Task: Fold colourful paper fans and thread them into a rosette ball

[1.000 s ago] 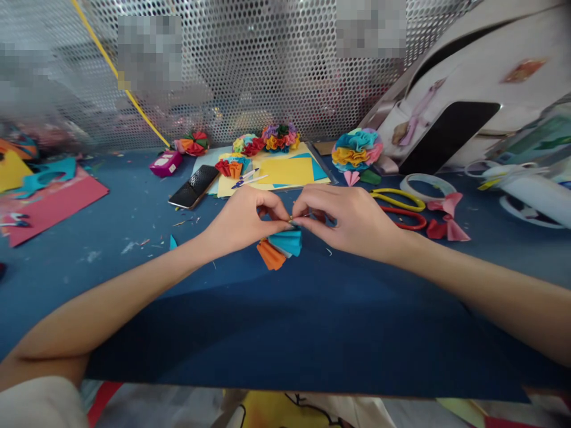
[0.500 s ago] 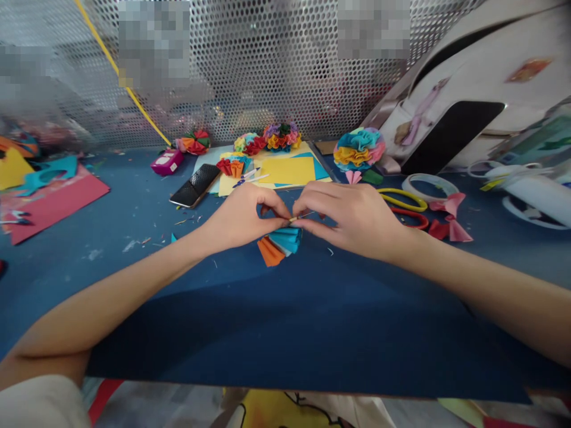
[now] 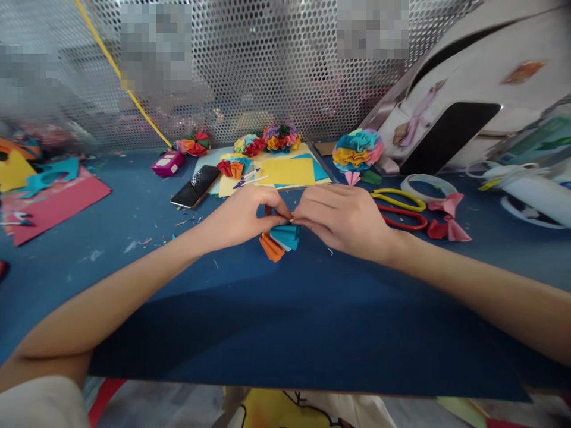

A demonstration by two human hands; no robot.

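Observation:
Fingers pinched together, my left hand [image 3: 243, 217] grips the top of a pleated paper piece [image 3: 286, 236]. Its blue and orange folds fan out downward beneath the fingertips, just over the blue table [image 3: 285, 297]. Opposite, my right hand [image 3: 348, 220] is closed in a pinch that meets the left fingertips at the gathered end. A tiny tan bit shows between the two sets of fingertips. What exactly the right fingers hold is too small and hidden to tell.
Behind my hands lie yellow paper sheets [image 3: 288, 171], pens [image 3: 250, 178], a phone [image 3: 196, 187] and several paper flowers [image 3: 282, 138]. Right are scissors [image 3: 408, 220], a tape roll [image 3: 430, 187], a pink bow [image 3: 452, 217] and a pale backpack [image 3: 482, 65]. Red paper [image 3: 62, 205] lies left.
My right fingers have turned and drawn closer together at the gathered end; the thin strand seen beside them before is now hidden. My left hand keeps its pinch on the pleated paper piece.

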